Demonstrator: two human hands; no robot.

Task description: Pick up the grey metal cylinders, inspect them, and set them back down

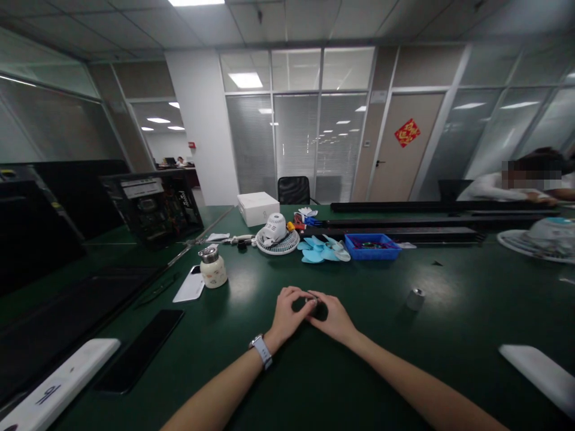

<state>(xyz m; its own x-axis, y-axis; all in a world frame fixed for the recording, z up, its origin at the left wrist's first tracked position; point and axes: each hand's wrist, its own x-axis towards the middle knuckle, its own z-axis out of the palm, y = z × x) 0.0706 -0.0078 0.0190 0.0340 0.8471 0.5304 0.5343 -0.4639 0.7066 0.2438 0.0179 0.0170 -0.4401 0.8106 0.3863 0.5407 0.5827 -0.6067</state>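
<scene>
Both of my hands meet over the green table point(278, 389) in front of me. My left hand point(287, 312), with a watch on its wrist, curls its fingers round a small dark part point(309, 305). My right hand point(331, 318) pinches the same part from the other side. The part is mostly hidden by the fingers and I cannot name it. A small grey metal cylinder point(415, 299) stands apart on the table to the right of my hands.
A cream flask point(212, 267) and a white phone point(190, 285) lie to the left. Behind are a white fan body on its grille point(277, 234), blue fan blades point(323, 249), a blue tray point(372, 246) and a white box point(258, 208). Another person sits at far right point(516, 185).
</scene>
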